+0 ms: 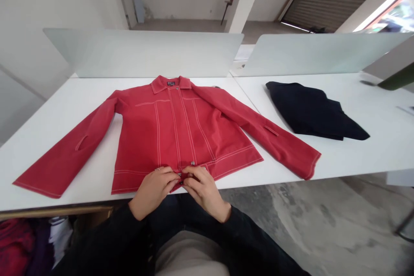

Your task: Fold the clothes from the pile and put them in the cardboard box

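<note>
A red jacket (139,133) with white stitching lies front side up on the white table, its collar away from me and both sleeves spread out. At the middle of its bottom hem, my left hand (158,187) pinches the waistband beside the front opening. My right hand (203,189) grips the other side of the hem, fingertips close to those of the left. Small metal snap buttons show between the fingers, and another snap (193,163) sits just above the right hand. The fingers partly hide the band's front corner.
Folded dark cloth (313,110) lies on the table to the right. Frosted divider panels (155,54) stand along the back edge. Below the table's front left, a compartment holds red, purple and white cloth (19,241).
</note>
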The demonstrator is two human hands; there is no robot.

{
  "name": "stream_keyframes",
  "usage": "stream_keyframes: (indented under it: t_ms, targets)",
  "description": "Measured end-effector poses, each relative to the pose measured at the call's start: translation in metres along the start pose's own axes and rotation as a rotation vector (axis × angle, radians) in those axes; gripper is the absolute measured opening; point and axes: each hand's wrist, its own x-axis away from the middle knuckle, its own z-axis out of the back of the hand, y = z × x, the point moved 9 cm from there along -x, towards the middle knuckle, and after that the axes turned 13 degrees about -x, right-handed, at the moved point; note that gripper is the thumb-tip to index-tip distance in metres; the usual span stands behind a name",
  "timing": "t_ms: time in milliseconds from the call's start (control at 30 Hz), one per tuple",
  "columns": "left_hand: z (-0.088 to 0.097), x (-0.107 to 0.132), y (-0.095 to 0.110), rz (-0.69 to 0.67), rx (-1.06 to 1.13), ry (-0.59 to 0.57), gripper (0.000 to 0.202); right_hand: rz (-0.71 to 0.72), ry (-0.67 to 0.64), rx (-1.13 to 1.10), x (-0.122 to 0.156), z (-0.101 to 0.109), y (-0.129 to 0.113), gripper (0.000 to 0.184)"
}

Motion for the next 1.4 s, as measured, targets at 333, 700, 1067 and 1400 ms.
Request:
stream_keyframes:
  t_ms: [333,700,1067,1400]
  targets:
    - [0.008,0.004,0.002,0.021,0.072,0.067,0.021,-0.087,-0.09,-0.049,-0.006,-0.008,0.006,0.016]
    - [0.005,0.017,0.025,-0.048,-0.37,0.319,0.012,-0.032,-0.163,0.093,-0.009,-0.012,0.006,0.011]
    - [0.009,0.022,0.028,-0.103,-0.372,0.379,0.014,0.08,-0.193,0.092,-0.005,-0.018,0.003,0.024]
    - [0.008,0.014,0.005,0.015,-0.291,0.247,0.026,-0.039,-0.124,-0.037,-0.013,0.009,0.007,0.018]
